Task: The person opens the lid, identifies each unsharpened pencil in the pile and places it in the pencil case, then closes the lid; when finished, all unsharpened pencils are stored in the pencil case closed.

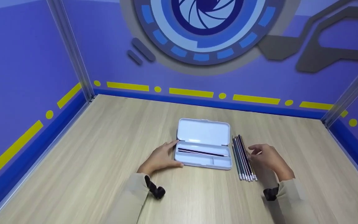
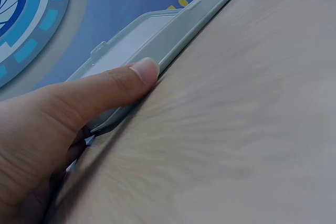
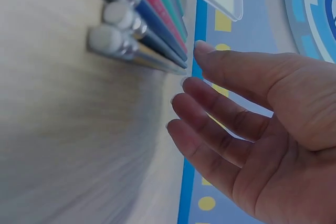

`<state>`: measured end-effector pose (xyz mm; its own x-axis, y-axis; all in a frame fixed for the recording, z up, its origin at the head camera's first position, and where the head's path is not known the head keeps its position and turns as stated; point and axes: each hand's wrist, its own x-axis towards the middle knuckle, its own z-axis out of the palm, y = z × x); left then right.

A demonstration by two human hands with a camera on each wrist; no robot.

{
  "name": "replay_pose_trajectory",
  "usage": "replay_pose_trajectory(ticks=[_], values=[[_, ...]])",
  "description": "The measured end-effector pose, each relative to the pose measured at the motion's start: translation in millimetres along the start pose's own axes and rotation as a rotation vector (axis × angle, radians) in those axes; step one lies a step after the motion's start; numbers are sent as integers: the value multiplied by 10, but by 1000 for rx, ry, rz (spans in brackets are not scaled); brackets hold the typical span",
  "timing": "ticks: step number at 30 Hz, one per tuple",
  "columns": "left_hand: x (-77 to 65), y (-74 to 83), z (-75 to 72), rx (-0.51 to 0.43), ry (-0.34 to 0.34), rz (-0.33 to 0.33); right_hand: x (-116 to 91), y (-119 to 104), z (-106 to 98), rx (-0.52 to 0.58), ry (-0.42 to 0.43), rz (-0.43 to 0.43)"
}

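Observation:
A white pencil case [image 1: 204, 132] lies with its lid raised back, and dark pencils [image 1: 202, 152] rest lengthwise in its tray. My left hand [image 1: 160, 158] holds the left end of the case, thumb along the front wall and fingers at the hinge side. To the right of the case, several pencils [image 1: 243, 158] lie side by side, their white eraser ends toward me. Beside this row hovers my right hand [image 1: 269, 158], fingers loosely bent and holding nothing. In the right wrist view its thumb [image 3: 236, 69] and fingers stand apart, close to the pencils.
The light wood table [image 1: 89, 161] meets blue-purple panels at the back and sides. A small divided compartment [image 1: 222, 161] sits in the case's front right corner. Black wrist straps [image 1: 156, 188] cross both sleeves.

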<state>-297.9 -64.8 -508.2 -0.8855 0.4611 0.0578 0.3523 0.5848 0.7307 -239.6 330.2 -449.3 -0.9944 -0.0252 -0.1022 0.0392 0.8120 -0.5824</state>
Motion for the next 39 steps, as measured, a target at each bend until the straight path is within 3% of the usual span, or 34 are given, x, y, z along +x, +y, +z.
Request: replay_pose_trajectory(ticks=[12,23,32,39], values=[[3,-8,-2,7,5,-4,9,60,3,7,-64,48],[-10,8,0,-6,-10,-35,16,113,35,21,-53,54],[-3,2,-6,6,-6,6,-6,129,19,36,-44,35],[-3,-17,2,11,-8,-7,6,150,20,54,-79,66]])
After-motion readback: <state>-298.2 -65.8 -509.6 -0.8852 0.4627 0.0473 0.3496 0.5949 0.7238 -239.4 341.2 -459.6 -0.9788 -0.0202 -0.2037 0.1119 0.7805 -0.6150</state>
